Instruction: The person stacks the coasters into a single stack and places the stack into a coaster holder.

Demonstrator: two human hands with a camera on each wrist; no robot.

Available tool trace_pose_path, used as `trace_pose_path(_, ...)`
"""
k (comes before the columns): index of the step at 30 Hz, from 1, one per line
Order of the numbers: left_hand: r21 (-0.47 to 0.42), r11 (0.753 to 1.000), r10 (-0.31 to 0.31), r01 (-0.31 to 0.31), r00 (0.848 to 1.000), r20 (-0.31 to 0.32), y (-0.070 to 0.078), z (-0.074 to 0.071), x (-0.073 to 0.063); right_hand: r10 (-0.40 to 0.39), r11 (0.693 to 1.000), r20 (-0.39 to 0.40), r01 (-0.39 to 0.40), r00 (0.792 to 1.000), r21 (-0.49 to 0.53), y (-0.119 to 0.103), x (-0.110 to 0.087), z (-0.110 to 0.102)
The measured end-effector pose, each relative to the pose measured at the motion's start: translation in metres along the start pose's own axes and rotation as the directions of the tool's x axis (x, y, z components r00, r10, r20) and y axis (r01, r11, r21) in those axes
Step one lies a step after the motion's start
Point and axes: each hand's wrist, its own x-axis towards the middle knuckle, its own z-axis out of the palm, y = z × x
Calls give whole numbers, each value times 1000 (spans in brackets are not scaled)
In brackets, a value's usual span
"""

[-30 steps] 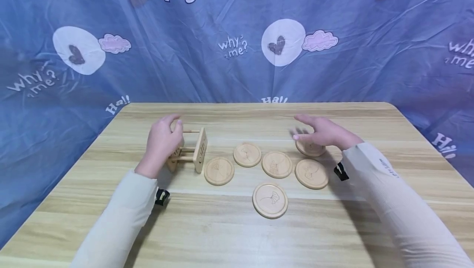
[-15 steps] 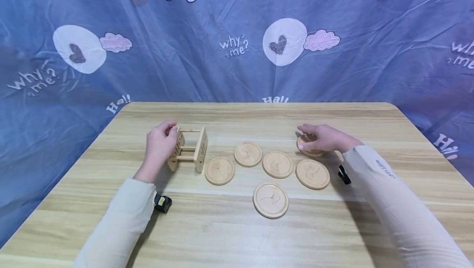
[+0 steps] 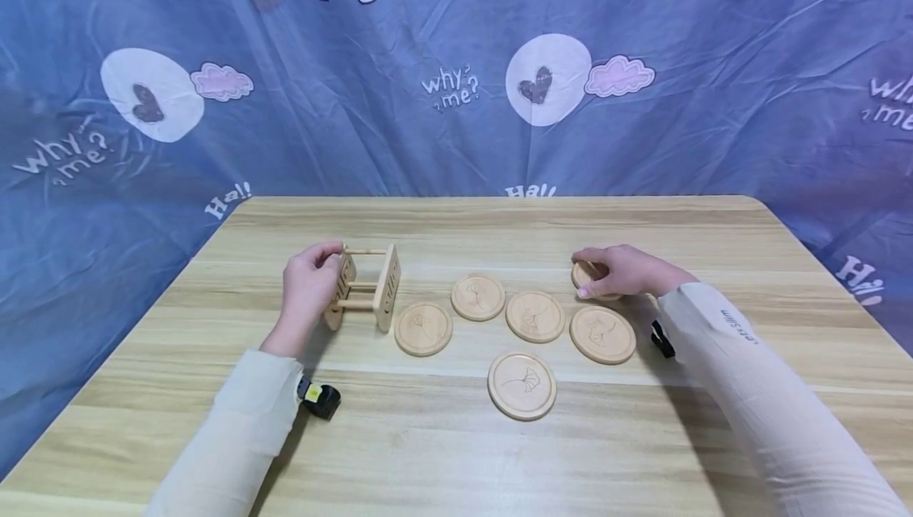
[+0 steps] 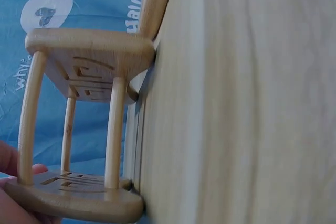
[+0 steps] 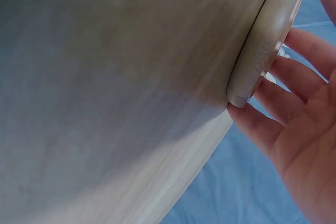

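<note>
My left hand point(image 3: 310, 283) holds the left side panel of a small wooden coaster rack point(image 3: 387, 287), which stands on the table at the left. Close up in the left wrist view, fingers and thumb point(image 4: 10, 203) pinch the panel's top edge, and round posts join it to the slotted far panel. At the far right my right hand point(image 3: 635, 271) grips a round wooden coaster point(image 3: 586, 273) from above, covering part of it. The right wrist view shows the fingers point(image 5: 299, 72) along the rim of this coaster, which lies flat close on the table.
Several more round coasters with engraved plant designs lie between the hands: one coaster point(image 3: 423, 330) beside the rack, others mid-table, and another coaster point(image 3: 522, 387) nearest the front. A blue printed cloth point(image 3: 399, 128) hangs behind the wooden table point(image 3: 399, 453).
My right hand has come down onto the far right coaster and taken hold of it. My left hand has lowered a little and closed on the rack's panel. The rack stays in place.
</note>
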Motion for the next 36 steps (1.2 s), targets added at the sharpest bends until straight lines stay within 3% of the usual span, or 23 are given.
trace_pose_path(17, -129, 988, -93, 89, 995, -21, -10, 7, -3, -21, 998, -29, 19, 999, -59, -1, 3, -2)
trace_pose_path(27, -120, 991, -64, 57, 996, -54, -9, 7, -3, -42, 996, -71, 36, 997, -83, -3, 4, -2)
trace_pose_path(36, -194, 974, -123, 118, 992, -13, -8, 6, -5, -56, 998, -103, 51, 993, -45, -9, 5, -6)
